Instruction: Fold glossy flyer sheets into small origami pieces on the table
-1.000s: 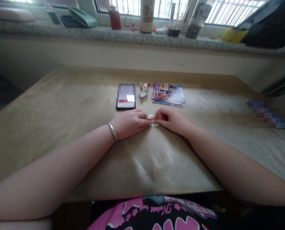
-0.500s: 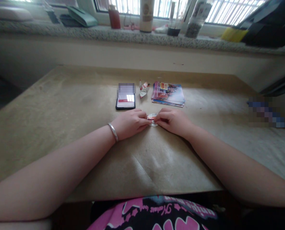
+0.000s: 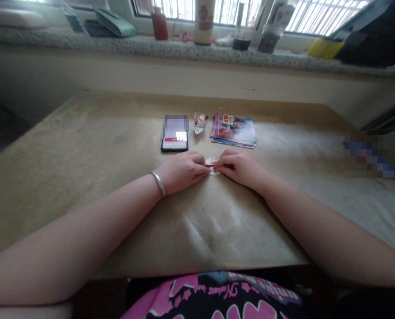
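A small folded piece of printed paper, white with red, lies on the brown paper-covered table between my two hands. My left hand, with a silver bangle on the wrist, pinches its left side with closed fingers. My right hand pinches the right side, fingers curled and pressed on it. Most of the paper is hidden under my fingertips.
Just beyond my hands lie a black phone, a finished folded paper figure and a stack of colourful printed sheets. A granite windowsill at the back carries bottles and jars. A blurred object sits at the right.
Hardly anything moved. My right fingers shifted slightly on the paper piece; both hands stay pinched on it in the same place.
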